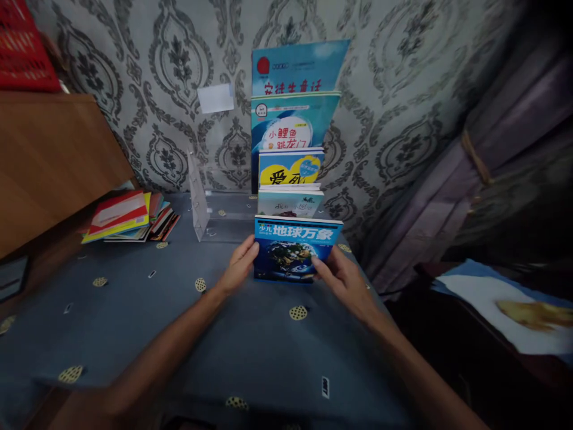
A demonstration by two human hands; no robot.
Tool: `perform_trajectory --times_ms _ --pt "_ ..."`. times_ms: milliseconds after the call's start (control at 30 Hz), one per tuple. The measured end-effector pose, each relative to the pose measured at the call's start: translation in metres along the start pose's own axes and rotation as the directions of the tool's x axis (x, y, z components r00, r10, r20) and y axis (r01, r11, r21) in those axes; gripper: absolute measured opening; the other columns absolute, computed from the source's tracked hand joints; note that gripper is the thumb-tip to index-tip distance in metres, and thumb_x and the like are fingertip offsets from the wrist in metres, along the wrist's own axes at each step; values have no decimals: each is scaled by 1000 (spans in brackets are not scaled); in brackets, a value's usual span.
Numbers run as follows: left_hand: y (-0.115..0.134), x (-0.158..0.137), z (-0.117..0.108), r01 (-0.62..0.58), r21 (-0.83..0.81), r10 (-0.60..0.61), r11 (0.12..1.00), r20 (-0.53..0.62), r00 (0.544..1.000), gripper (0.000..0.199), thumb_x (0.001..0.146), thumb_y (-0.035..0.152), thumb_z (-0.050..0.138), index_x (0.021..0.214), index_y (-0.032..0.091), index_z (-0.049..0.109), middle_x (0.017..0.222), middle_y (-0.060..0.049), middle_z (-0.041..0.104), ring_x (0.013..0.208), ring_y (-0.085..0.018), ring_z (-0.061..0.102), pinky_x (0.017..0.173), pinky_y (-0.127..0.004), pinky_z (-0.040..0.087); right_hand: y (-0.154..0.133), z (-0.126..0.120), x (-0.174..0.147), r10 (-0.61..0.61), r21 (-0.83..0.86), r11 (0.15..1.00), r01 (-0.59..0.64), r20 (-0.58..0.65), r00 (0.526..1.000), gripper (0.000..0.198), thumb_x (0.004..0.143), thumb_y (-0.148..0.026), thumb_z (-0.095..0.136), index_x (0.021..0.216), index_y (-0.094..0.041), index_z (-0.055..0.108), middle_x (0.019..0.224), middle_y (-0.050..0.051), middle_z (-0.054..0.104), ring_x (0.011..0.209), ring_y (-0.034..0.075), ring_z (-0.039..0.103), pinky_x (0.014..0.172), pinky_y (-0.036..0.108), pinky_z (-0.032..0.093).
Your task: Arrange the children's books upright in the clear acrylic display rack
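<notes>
Your left hand (pixel 239 263) and right hand (pixel 347 278), partly curled, grip opposite sides of the front book (pixel 286 254), reading 少儿 地球万象. It lies between them, neither clearly nearer, toward the table's (pixel 250 340) far right corner; you can't judge its long axis. Behind stand a half-hidden pale book (pixel 286 205), a yellow-covered book (pixel 268 174) showing 爱, then 小鲤鱼跳龙门 (pixel 286 134) and 安徒生童话 (pixel 304 65).

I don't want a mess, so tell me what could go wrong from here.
The blue Earth book, held near its side edges by the left hand and right hand, might tip over if released. Pushed back, it could knock the books standing behind it.
</notes>
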State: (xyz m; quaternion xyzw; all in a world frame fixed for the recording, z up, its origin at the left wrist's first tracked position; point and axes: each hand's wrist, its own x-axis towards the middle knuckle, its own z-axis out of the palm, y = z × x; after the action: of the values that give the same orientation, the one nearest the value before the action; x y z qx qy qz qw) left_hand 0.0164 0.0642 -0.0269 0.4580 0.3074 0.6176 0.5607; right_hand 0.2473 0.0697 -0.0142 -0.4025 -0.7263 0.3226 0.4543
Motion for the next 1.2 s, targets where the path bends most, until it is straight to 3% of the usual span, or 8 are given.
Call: perform_trajectory --times_ms 100,200,333,400,500,633,867,1200 --pt "-9 -6 -9 -35 221 22 975 60 998 49 87 55 64 123 22 66 130 -6 67 130 -26 53 113 -37 37 7 8 -9 32 -69 997 -35 -36 999 30 95 -52 51 105 -25 61 77 4 65 74 26 65 63 37 55" --pt "-6 -9 -15 -152 479 98 865 136 986 43 95 46 51 129 21 59 129 -7 66 129 -25 53 112 -38 38 8 11 -12 41 -100 994 -46 -49 998 28 95 -47 50 107 -24 60 77 4 65 72 25 66 62 36 54" --pt "5 -7 -19 -215 756 96 619 198 975 36 94 37 47 123 16 55 95 -7 69 92 -24 64 83 -35 49 7 11 -8 17 -125 992 -26 -73 997 24 92 -39 50 105 -22 60 78 3 66 69 22 64 60 33 51" --pt "10 -3 -19 -221 835 92 504 202 975 30 92 36 47 114 16 55 79 -3 64 71 -19 60 67 -32 46 7 12 -4 13 -142 989 -26 -94 996 21 90 -37 50 101 -22 60 78 3 67 67 20 62 59 31 48" --pt "15 4 -17 -221 884 96 412 199 975 22 91 35 46 105 19 52 67 2 55 57 -16 52 57 -29 38 11 14 2 15 -164 986 -38 -136 991 20 88 -35 49 98 -21 60 74 2 66 61 18 58 56 30 43" --pt "19 15 -11 -220 907 84 359 203 976 22 91 36 44 103 19 49 64 4 49 56 -16 51 57 -29 35 19 17 12 -1 -170 985 -30 -182 983 21 86 -36 49 95 -20 59 69 0 63 55 16 53 53 29 39" --pt "31 38 -5 -241 926 194 290 189 963 19 90 33 45 104 20 47 65 3 49 60 -19 53 59 -30 36 15 13 44 -96 -209 977 44 -246 965 21 85 -37 49 97 -22 57 70 1 61 56 18 54 55 31 42" --pt "46 66 2 -369 878 438 305 214 873 25 93 28 46 117 18 50 86 -4 63 73 -19 59 68 -31 46 3 9 87 -263 -194 958 212 -298 918 23 88 -35 49 106 -23 58 83 5 69 69 23 64 60 34 48"
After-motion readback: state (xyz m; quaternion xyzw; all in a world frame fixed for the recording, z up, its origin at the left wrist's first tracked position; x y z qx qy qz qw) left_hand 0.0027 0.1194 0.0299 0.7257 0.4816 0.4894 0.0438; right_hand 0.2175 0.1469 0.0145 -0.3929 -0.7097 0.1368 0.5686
